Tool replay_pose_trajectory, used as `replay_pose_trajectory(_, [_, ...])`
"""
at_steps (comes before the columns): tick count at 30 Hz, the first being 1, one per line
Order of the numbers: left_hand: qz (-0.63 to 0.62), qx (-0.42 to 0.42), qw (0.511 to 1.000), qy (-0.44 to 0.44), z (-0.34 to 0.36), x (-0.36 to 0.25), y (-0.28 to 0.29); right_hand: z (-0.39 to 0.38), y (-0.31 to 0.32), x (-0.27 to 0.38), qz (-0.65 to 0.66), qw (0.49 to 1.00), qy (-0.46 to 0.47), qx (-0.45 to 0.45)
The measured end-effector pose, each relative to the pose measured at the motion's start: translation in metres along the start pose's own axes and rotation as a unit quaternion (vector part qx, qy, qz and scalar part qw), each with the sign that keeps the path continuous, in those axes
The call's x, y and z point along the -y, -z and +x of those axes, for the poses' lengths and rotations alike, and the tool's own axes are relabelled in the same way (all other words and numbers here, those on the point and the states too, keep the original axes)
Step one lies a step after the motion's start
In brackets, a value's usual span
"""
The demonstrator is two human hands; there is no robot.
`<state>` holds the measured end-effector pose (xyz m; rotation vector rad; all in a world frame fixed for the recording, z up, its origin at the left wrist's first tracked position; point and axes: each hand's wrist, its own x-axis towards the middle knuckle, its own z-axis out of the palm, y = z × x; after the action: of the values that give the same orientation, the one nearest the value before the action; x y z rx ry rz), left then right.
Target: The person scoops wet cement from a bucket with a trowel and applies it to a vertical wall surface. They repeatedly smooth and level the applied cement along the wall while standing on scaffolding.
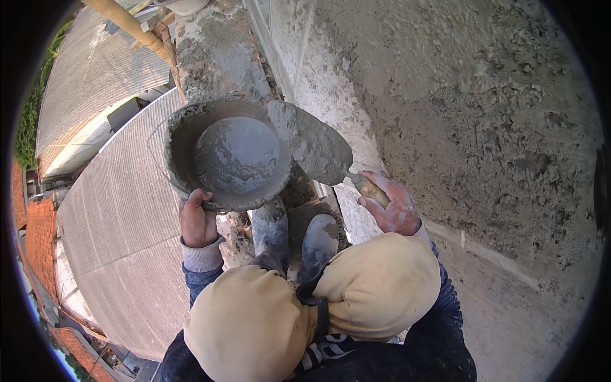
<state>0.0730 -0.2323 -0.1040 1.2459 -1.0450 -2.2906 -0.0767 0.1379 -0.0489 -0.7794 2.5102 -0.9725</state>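
Observation:
My left hand (198, 219) grips the near rim of a round, mortar-crusted bucket (180, 137), its thumb over the edge. Wet grey mortar (238, 153) lies inside the bucket. In my right hand (396, 207) is the wooden handle of a trowel (312, 143), with fingers wrapped around it. A layer of mortar covers the trowel's blade, and its tip reaches over the bucket's right rim. Both hands are in front of my body, above my boots (318, 239).
A rough plastered wall (471, 127) rises on the right. Under my boots runs a narrow, mortar-stained ledge (219, 57). Corrugated roofs (127, 235) lie far below on the left. A bamboo pole (130, 25) slants across the upper left.

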Motion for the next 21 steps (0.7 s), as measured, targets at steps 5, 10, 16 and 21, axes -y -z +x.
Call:
replay_pose_trajectory(5, [0.001, -0.032, 0.998, -0.049, 0.001, -0.012, 0.037, 0.013, -0.022, -0.083, 0.162, 0.966, -0.179, 0.091])
replay_pose_trajectory(10, [0.033, -0.066, 0.996, -0.057, -0.002, -0.029, 0.056, 0.061, 0.005, -0.128, 0.227, 0.891, -0.393, -0.029])
replay_pose_trajectory(16, [0.015, -0.126, 0.989, -0.072, -0.016, -0.023, 0.034, 0.002, 0.116, -0.041, 0.016, 0.977, -0.143, -0.161])
replay_pose_trajectory(21, [0.201, -0.076, 0.972, -0.094, -0.013, -0.011, 0.005, 0.033, 0.080, 0.007, -0.174, 0.981, 0.031, -0.082])
